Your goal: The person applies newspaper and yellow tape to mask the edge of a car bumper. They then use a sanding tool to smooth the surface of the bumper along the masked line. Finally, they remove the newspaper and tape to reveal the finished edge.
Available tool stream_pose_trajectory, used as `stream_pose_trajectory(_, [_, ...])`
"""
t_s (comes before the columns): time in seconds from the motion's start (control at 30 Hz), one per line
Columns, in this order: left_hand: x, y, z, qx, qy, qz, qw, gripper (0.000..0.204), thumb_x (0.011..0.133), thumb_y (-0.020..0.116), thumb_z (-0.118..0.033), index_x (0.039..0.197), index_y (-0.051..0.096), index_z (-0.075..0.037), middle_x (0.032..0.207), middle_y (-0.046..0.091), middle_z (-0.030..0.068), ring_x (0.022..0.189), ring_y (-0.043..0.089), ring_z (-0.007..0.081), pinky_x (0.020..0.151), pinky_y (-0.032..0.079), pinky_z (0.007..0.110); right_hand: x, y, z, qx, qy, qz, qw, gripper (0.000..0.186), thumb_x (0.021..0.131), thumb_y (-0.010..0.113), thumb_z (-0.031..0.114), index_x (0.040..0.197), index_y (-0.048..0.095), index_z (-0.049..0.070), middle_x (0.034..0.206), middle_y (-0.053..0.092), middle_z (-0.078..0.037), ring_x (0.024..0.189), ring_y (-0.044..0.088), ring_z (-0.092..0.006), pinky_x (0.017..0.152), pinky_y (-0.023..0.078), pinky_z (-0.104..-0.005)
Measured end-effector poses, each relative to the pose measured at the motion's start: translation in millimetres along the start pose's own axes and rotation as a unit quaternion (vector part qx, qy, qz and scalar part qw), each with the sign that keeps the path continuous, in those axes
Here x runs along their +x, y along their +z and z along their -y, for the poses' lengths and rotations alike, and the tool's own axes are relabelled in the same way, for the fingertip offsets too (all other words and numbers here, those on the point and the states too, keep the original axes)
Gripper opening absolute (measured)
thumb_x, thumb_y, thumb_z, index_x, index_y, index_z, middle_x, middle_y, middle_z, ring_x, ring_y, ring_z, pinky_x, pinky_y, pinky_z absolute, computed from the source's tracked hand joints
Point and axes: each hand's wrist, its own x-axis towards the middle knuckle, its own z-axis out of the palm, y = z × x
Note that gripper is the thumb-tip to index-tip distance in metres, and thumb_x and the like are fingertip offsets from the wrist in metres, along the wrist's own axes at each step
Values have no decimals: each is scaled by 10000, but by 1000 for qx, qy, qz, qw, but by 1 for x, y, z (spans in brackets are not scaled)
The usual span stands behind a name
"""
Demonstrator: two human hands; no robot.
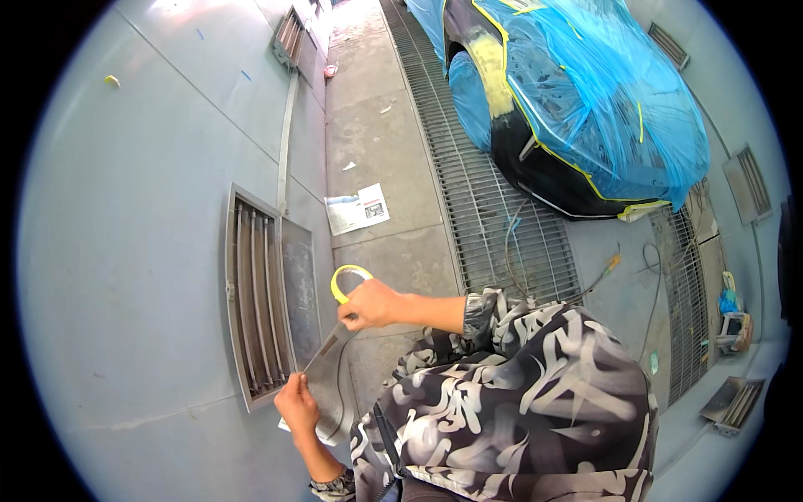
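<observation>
My right hand (368, 303) is closed round a roll of yellow masking tape (339, 284), whose ring sticks out above the fingers. Between my two hands runs a thin, taut strip (324, 355), slanting down to the left. At its lower end, my left hand (297, 406) pinches with thumb and fingers. A pale printed sheet of paper (335, 412) shows just beside and under my left hand, partly hidden; I cannot make out whether the fingers hold it too. Both hands are in front of my body, near the wall.
Close by on the left is a grey wall (142, 251) with a slatted vent (255, 293). A newspaper sheet (357, 209) lies on the concrete floor. Ahead right stands a car (602, 109) under blue film edged with yellow tape, beside a floor grating (477, 201). A hose (598, 280) crosses the floor.
</observation>
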Motion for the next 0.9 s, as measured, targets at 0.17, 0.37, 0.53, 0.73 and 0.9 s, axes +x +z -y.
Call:
stream_pose_trajectory(0.17, [-18,-23,10,7,-9,-10,1000,203,937,548,-130,774,540,-8,596,456,219,513,387,390,495,317,443,-9,-8,-36,-40,33,-16,999,94,727,627,245,742,680,169,652,635,-114,624,629,-317,568,496,-437])
stream_pose_trajectory(0.37, [-33,-36,38,128,-73,11,989,168,925,545,-130,787,562,-36,638,557,229,591,533,452,530,387,511,-12,-40,-71,-63,149,-77,984,167,790,607,292,823,693,152,715,668,-111,692,661,-304,618,523,-437])
stream_pose_trajectory(0.53, [-7,43,2,171,-42,159,971,161,948,486,-188,914,594,-74,697,630,231,667,608,454,610,462,552,-6,3,33,21,1,112,994,268,790,584,180,1045,647,128,860,677,-160,777,659,-355,673,523,-474])
stream_pose_trajectory(0.73, [-1,50,-27,68,-14,103,992,158,913,559,-175,890,619,-30,676,604,227,633,581,440,587,429,525,-9,58,45,98,-70,136,983,286,818,603,158,1090,606,69,725,652,-162,675,642,-371,610,502,-476])
stream_pose_trajectory(0.9, [-8,34,-28,7,-20,107,994,177,863,568,-162,766,602,-18,701,618,206,635,594,414,587,453,485,-2,26,52,45,-76,220,972,166,845,609,232,961,664,127,707,657,-143,692,640,-376,626,491,-487])
